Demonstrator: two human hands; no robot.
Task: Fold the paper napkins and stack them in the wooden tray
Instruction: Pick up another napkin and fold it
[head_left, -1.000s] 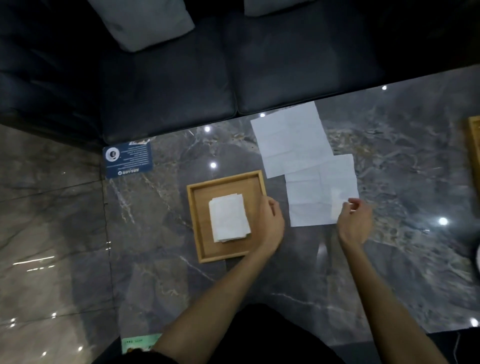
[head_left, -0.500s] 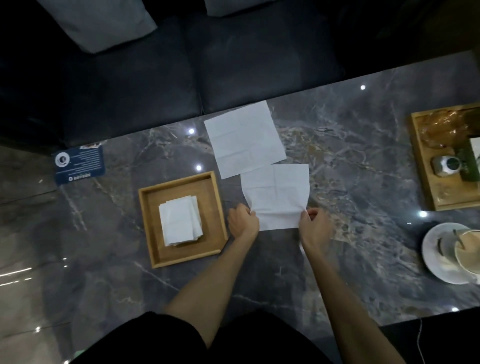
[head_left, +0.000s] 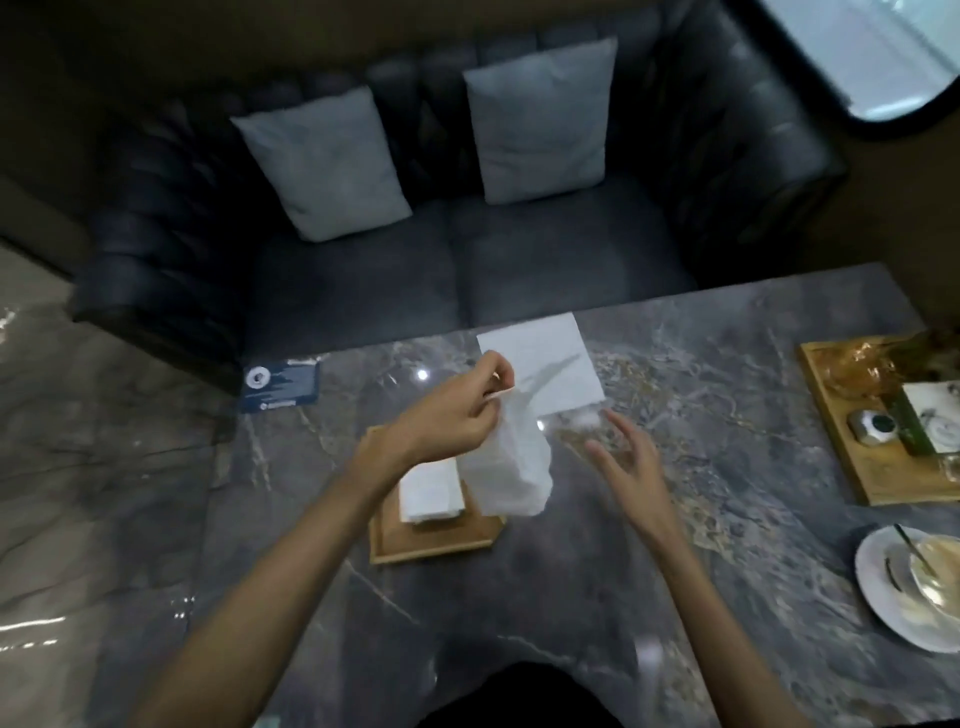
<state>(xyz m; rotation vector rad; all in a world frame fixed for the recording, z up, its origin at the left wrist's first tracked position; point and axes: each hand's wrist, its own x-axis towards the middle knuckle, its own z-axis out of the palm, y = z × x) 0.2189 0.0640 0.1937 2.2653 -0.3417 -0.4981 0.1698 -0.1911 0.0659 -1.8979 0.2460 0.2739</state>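
- A dark blue card (head_left: 281, 386) is seen on the marble table (head_left: 597, 571), left of the wooden tray (head_left: 434, 545); a round white logo and lines of print are carried on it, but nothing can be read
- The table is a polished grey marble slab with pale veins and ceiling-light glints; behind it a dark sofa (head_left: 363, 270) with two grey cushions (head_left: 324, 166) is set, and glossy stone floor is seen to the tray's left
- An unfolded paper napkin (head_left: 511, 462) is held in the air above the tray's right edge, pinched at its top corner by the thumb and fingers of the left hand (head_left: 457, 415); it hangs limp, its long axis running downward
- The right hand (head_left: 626, 462) is held open right of the tray, fingers spread, touching nothing
- A stack of folded napkins (head_left: 428, 493) is seen lying in the tray
- Another flat napkin (head_left: 540, 371) is laid behind the tray, at the table's far edge
- Far right of the tray, a second wooden tray (head_left: 852, 441) and a white saucer (head_left: 883, 587) are seen
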